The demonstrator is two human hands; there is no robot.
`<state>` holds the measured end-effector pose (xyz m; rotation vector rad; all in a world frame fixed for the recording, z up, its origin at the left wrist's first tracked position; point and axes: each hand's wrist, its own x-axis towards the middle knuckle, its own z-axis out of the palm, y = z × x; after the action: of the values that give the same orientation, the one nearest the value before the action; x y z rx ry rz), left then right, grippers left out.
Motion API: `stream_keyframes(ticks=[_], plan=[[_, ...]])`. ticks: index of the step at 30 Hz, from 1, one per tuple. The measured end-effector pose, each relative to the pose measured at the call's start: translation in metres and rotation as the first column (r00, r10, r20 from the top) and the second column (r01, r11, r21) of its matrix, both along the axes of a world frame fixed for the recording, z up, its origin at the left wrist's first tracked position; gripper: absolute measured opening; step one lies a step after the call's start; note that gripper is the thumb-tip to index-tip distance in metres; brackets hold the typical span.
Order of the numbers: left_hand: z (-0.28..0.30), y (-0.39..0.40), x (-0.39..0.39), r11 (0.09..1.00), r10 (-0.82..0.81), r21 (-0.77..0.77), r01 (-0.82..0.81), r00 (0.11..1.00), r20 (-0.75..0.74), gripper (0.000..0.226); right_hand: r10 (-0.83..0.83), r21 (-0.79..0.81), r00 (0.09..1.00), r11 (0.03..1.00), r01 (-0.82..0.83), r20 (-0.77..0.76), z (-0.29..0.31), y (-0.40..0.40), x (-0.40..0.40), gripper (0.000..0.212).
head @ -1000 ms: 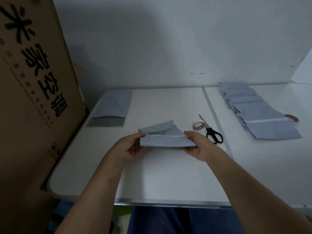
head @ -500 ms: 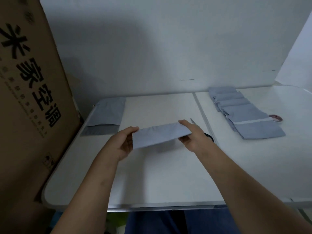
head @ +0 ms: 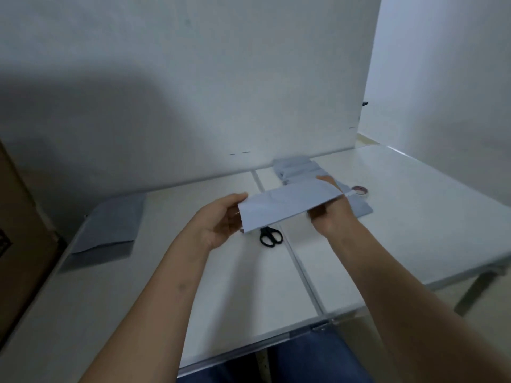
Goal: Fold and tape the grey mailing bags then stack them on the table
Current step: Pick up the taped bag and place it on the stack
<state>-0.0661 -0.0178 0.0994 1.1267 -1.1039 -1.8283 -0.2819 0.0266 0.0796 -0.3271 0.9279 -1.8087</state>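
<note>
While my left hand (head: 218,219) and right hand (head: 330,214) each keep a closed grip on one end, the folded bag (head: 287,207) has swung rightward above the table (head: 276,275), toward the stack (head: 297,168); stacking seems next.

we see two bare forearms with no sleeves, left hand (head: 218,222) and right hand (head: 331,217), and blue trousers (head: 304,360) below.
</note>
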Motion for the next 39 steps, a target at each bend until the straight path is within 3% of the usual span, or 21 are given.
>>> stream_keyframes(ticks=[8, 12, 15, 20, 22, 23, 24, 25, 26, 27, 28, 30, 32, 34, 35, 37, 39], plan=[[-0.025, -0.006, -0.096, 0.980, -0.191, 0.072, 0.184, 0.976, 0.105, 0.007, -0.155, 0.052, 0.980, 0.987, 0.149, 0.122, -0.023, 0.019, -0.080, 0.027], [-0.027, -0.034, -0.134, 0.990, -0.143, 0.019, 0.142, 0.987, 0.070, 0.005, -0.160, 0.118, 0.981, 0.982, 0.147, 0.112, -0.034, -0.007, -0.113, 0.029], [-0.023, -0.064, -0.159, 0.991, -0.102, -0.083, 0.102, 0.995, 0.003, 0.018, -0.110, 0.080, 0.987, 0.992, 0.100, 0.122, -0.022, -0.040, -0.142, 0.030], [-0.053, -0.093, -0.181, 0.983, -0.140, -0.117, 0.143, 0.989, 0.039, 0.029, -0.003, 0.175, 0.999, 0.985, 0.012, -0.049, -0.021, -0.071, -0.183, 0.021], [-0.080, -0.087, -0.181, 0.976, -0.209, -0.035, 0.214, 0.972, 0.111, 0.027, 0.113, 0.261, 0.961, 0.964, -0.045, -0.253, -0.037, -0.065, -0.201, 0.007], [-0.090, -0.082, -0.181, 0.973, -0.230, 0.027, 0.228, 0.965, 0.129, 0.026, 0.212, 0.328, 0.932, 0.938, -0.111, -0.294, -0.046, -0.060, -0.212, 0.014], [-0.098, -0.077, -0.181, 0.971, -0.235, 0.086, 0.225, 0.962, 0.138, 0.026, 0.374, 0.402, 0.856, 0.888, -0.221, -0.357, -0.052, -0.055, -0.222, 0.032], [-0.103, -0.073, -0.182, 0.967, -0.237, 0.132, 0.219, 0.962, 0.138, 0.025, 0.471, 0.495, 0.763, 0.838, -0.230, -0.442, -0.061, -0.049, -0.228, 0.042], [-0.106, -0.070, -0.182, 0.962, -0.244, 0.163, 0.221, 0.960, 0.137, 0.024, 0.499, 0.525, 0.697, 0.826, -0.204, -0.515, -0.066, -0.046, -0.231, 0.040], [-0.108, -0.068, -0.182, 0.956, -0.255, 0.186, 0.229, 0.958, 0.132, 0.024, 0.493, 0.534, 0.719, 0.821, -0.200, -0.489, -0.065, -0.046, -0.232, 0.027], [-0.109, -0.067, -0.183, 0.949, -0.275, 0.200, 0.246, 0.952, 0.136, 0.024, 0.452, 0.549, 0.682, 0.831, -0.088, -0.575, -0.065, -0.043, -0.231, 0.012], [-0.108, -0.065, -0.183, 0.933, -0.322, 0.226, 0.282, 0.932, 0.168, 0.025, 0.558, 0.702, 0.559, 0.709, 0.062, -0.613, -0.064, -0.044, -0.232, 0.016], [-0.105, -0.062, -0.184, 0.922, -0.362, 0.233, 0.310, 0.904, 0.227, 0.027, 0.678, 0.735, 0.284, 0.626, 0.260, -0.678, -0.061, -0.044, -0.233, 0.019], [-0.103, -0.062, -0.186, 0.937, -0.340, 0.190, 0.292, 0.886, 0.316, 0.029, 0.653, 0.601, 0.059, 0.652, 0.462, -0.755, -0.057, -0.041, -0.227, 0.017], [-0.105, -0.065, -0.187, 0.955, -0.294, 0.143, 0.258, 0.877, 0.380, 0.033, 0.584, 0.505, 0.001, 0.701, 0.504, -0.812, -0.057, -0.041, -0.220, 0.018], [-0.110, -0.074, -0.188, 0.986, -0.147, 0.004, 0.169, 0.847, 0.511, 0.039, 0.403, 0.328, -0.082, 0.832, 0.448, -0.912, -0.061, -0.047, -0.194, 0.021], [-0.113, -0.082, -0.189, 0.987, -0.050, -0.096, 0.130, 0.809, 0.585, 0.037, 0.309, 0.272, -0.106, 0.924, 0.268, -0.945, -0.076, -0.054, -0.164, 0.019]])
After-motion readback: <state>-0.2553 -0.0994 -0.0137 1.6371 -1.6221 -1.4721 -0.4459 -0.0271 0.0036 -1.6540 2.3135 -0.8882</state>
